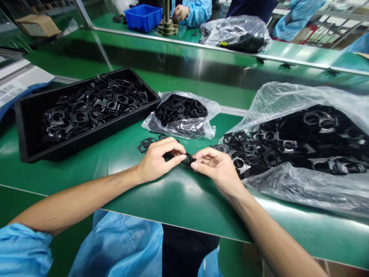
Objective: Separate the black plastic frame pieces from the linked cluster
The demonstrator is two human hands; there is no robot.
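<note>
Both hands meet over the green table around a small black plastic part, which is partly hidden by the fingers. My left hand pinches it from the left with thumb and fingertips. From the right, my right hand grips its other end between thumb and index finger. Several loose black ring-shaped parts lie on the table just behind my left hand. Close to my right hand, black frames with round holes spill from the mouth of a large clear plastic bag.
A black tray heaped with black parts stands at the left. Behind my hands sits a smaller open plastic bag of black rings. Across a metal rail are a blue bin, another filled bag and a co-worker's hand.
</note>
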